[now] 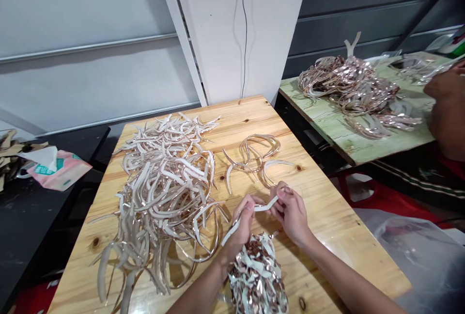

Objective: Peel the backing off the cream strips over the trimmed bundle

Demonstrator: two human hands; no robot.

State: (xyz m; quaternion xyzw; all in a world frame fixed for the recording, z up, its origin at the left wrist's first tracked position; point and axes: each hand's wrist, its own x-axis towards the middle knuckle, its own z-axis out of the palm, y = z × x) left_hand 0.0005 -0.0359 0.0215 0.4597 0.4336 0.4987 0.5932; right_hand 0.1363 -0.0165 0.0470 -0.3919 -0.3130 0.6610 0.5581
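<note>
My left hand [245, 222] and my right hand [290, 210] are both closed on one curved strip [267, 206], white on one face with a shiny rose-gold edge. The strip stretches between my fingertips, and its tail hangs past my left hand. Below my hands lies a heap of small crinkled white and rose-gold pieces [257, 275]; what holds them, if anything, I cannot make out. A few loose curved strips [254, 154] rest just beyond my fingers. To the left spreads a large tangled pile of similar strips [167, 183].
The wooden table [316, 193] stands against a white pillar [232, 28]. On the right, a green table [348, 149] carries another strip pile [356, 84], with a person's arm [450, 105] beside it. A tissue pack [60, 171] lies on a dark table at left. Clear plastic [410, 251] sits low right.
</note>
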